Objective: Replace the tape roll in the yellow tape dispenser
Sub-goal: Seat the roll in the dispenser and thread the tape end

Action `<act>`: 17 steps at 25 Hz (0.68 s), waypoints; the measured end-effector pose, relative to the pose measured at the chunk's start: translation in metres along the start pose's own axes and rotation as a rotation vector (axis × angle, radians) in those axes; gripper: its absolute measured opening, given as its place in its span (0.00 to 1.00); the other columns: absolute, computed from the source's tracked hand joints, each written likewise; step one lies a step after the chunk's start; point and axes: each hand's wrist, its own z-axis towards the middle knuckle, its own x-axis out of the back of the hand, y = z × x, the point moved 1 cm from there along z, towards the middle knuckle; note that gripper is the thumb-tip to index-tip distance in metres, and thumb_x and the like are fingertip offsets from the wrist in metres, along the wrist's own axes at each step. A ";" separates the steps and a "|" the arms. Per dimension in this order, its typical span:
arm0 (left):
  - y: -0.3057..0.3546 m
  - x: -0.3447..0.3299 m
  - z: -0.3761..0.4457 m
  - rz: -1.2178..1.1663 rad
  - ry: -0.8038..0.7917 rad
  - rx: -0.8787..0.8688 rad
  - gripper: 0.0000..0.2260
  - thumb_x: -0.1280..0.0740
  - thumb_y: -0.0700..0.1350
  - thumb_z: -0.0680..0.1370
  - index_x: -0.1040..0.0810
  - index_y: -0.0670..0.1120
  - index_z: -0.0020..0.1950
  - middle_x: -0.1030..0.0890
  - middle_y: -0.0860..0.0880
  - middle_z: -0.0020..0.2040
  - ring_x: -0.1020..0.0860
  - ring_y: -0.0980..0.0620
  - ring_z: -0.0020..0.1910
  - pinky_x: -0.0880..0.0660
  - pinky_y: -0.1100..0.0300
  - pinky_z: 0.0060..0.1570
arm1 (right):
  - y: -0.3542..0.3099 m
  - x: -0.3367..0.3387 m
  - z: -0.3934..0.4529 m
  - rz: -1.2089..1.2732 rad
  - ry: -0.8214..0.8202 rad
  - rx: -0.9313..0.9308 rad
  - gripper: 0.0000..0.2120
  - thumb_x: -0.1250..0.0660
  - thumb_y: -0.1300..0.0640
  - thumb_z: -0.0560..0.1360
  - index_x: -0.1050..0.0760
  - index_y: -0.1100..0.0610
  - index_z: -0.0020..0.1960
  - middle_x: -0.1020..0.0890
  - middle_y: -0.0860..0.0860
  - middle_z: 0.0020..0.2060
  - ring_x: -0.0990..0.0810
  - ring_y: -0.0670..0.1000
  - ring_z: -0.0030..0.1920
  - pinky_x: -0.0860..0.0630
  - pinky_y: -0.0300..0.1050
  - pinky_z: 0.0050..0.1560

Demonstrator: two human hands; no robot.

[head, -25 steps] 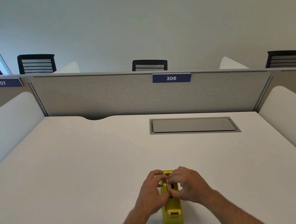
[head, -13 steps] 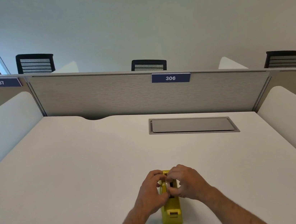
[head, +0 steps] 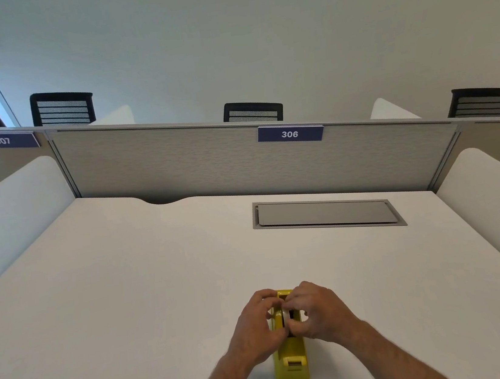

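Both hands meet over the yellow tape dispenser (head: 291,358) on the white desk (head: 114,302), left hand (head: 257,325) curled round its side, right hand (head: 317,311) pinching the white tape roll (head: 287,315) (mostly hidden).

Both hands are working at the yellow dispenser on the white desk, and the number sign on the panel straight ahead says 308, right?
Not quite. The sign on the panel reads 306, as the head view shows. The rest holds: both hands, left and right, are at the yellow dispenser on the white desk.
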 end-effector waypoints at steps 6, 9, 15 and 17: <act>-0.001 0.000 0.001 0.007 -0.010 0.000 0.22 0.25 0.51 0.70 0.22 0.52 0.63 0.29 0.58 0.65 0.26 0.57 0.56 0.24 0.68 0.51 | 0.000 0.004 -0.001 0.004 -0.033 0.022 0.10 0.29 0.48 0.67 0.17 0.49 0.47 0.15 0.43 0.42 0.23 0.46 0.43 0.21 0.42 0.36; 0.000 0.000 0.002 0.012 -0.015 0.003 0.22 0.25 0.51 0.70 0.22 0.52 0.63 0.29 0.58 0.65 0.27 0.57 0.56 0.25 0.67 0.51 | 0.000 0.003 -0.001 0.019 -0.041 0.011 0.10 0.30 0.48 0.68 0.17 0.49 0.48 0.15 0.44 0.42 0.23 0.46 0.43 0.21 0.42 0.37; -0.002 -0.001 0.001 0.014 -0.001 -0.019 0.20 0.25 0.51 0.70 0.22 0.53 0.61 0.28 0.59 0.64 0.27 0.59 0.53 0.27 0.73 0.46 | 0.003 0.002 0.002 0.053 -0.042 -0.037 0.08 0.31 0.50 0.74 0.15 0.50 0.49 0.14 0.44 0.43 0.24 0.45 0.44 0.22 0.42 0.40; -0.003 -0.001 0.001 0.015 0.000 -0.022 0.20 0.25 0.51 0.70 0.22 0.53 0.61 0.28 0.58 0.64 0.27 0.59 0.53 0.27 0.73 0.46 | 0.004 0.001 0.004 0.052 -0.047 -0.044 0.08 0.31 0.50 0.75 0.15 0.50 0.50 0.14 0.44 0.44 0.24 0.44 0.45 0.23 0.41 0.42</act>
